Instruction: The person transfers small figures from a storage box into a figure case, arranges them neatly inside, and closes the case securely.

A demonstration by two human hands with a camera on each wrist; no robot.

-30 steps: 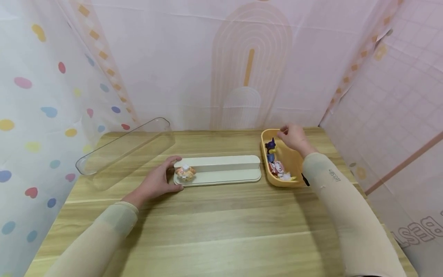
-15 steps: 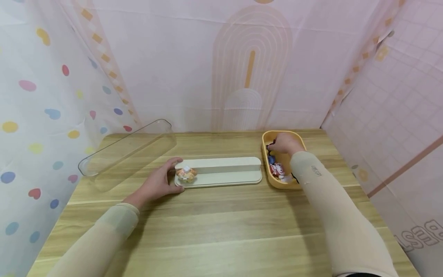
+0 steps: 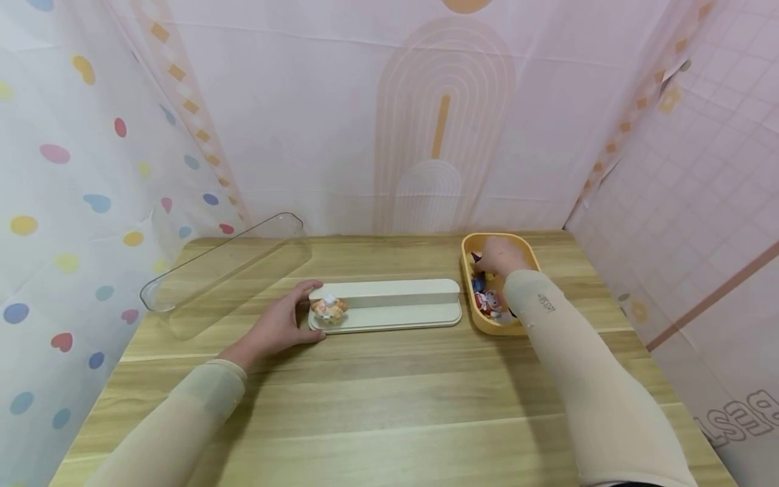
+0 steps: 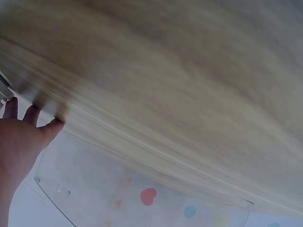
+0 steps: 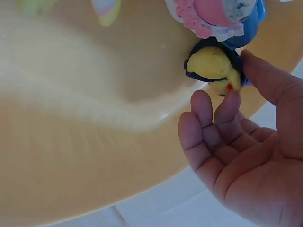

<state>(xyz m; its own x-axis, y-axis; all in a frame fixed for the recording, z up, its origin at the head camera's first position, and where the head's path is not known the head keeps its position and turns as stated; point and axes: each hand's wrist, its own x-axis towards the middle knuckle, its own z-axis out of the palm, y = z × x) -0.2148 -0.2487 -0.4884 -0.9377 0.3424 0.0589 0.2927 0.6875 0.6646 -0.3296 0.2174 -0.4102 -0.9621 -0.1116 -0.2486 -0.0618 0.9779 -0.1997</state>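
Observation:
My left hand (image 3: 278, 322) grips the left end of a cream stepped display base (image 3: 404, 316), thumb at its front edge and fingers at the back. On that end of the base stands a small orange-brown figurine with a white top (image 3: 329, 310). My right hand (image 3: 502, 256) reaches down into a yellow bin (image 3: 502, 331) at the right. In the right wrist view its thumb and fingertips pinch a yellow and dark-blue figurine (image 5: 209, 64) against the bin's side. Beside it lies a pink-and-white figurine (image 5: 203, 19), also visible as a red-and-white one (image 3: 487, 302) in the head view.
A clear plastic cover (image 3: 228, 274) leans over the table's back left corner, left of the base. Patterned curtains (image 3: 304, 122) stand behind and on both sides of the wooden table (image 3: 365, 399).
My right hand has come down from above the bin's back edge into the bin and taken hold of the dark-blue figurine. My left hand stays on the base.

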